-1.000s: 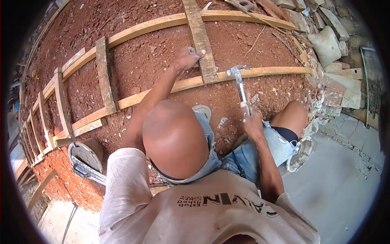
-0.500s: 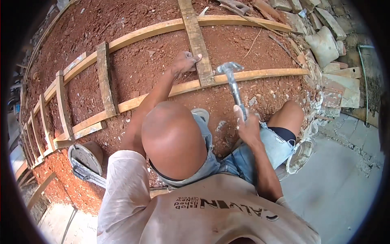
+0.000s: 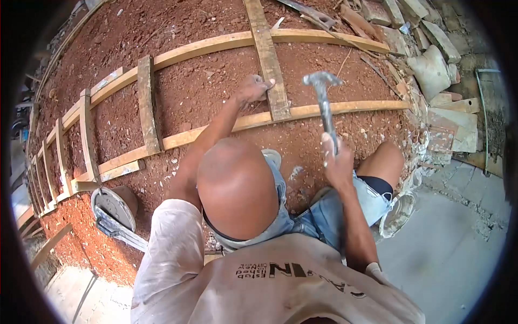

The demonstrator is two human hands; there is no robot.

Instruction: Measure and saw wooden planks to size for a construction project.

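A claw hammer (image 3: pixel 325 105) with a pale, smeared head is gripped by its handle in my right hand (image 3: pixel 339 159). Its head hangs in the air to the right of a wooden crosspiece (image 3: pixel 268 59). My left hand (image 3: pixel 252 89) is closed at the left edge of that crosspiece, with a finger or thumb on its top face; the other fingers are partly hidden. The crosspiece lies over two long wooden rails, and its near end rests on the near rail (image 3: pixel 318 109).
More crosspieces (image 3: pixel 147 102) run ladder-like to the left over red soil (image 3: pixel 205 70). A bucket (image 3: pixel 114 208) with a long tool across it stands at left, another bucket (image 3: pixel 398 215) by my right knee. Broken slabs (image 3: pixel 453 127) and a pale sack (image 3: pixel 430 67) lie at right.
The hammer has lifted up and to the right, away from the crosspiece, its head more upright. My left hand stays at the crosspiece's edge. The whole view has shifted slightly.
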